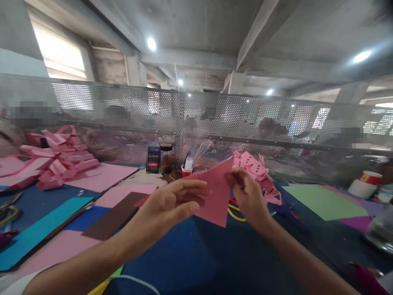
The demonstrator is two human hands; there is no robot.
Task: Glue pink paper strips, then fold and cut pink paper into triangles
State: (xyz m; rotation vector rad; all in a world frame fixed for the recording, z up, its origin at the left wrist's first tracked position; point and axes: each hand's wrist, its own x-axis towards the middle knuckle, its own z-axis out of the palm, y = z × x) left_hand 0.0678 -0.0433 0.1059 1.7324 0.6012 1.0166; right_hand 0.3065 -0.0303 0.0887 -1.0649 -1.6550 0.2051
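A pink sheet of paper is held up above the table, bent a little and tilted. My right hand pinches its right edge between thumb and fingers. On the left side of the sheet is my left hand, its thumb and fingers apart and slightly blurred. The fingertips overlap the paper in view; whether they touch it I cannot tell. Behind my right hand lies a pile of pink paper pieces with dark dots. Scissors with yellow and red handles lie partly hidden below the sheet.
On the left are a heap of folded pink strips, a teal strip and a brown strip. A phone, a jar and a cup stand before the perforated metal screen. Green paper lies right.
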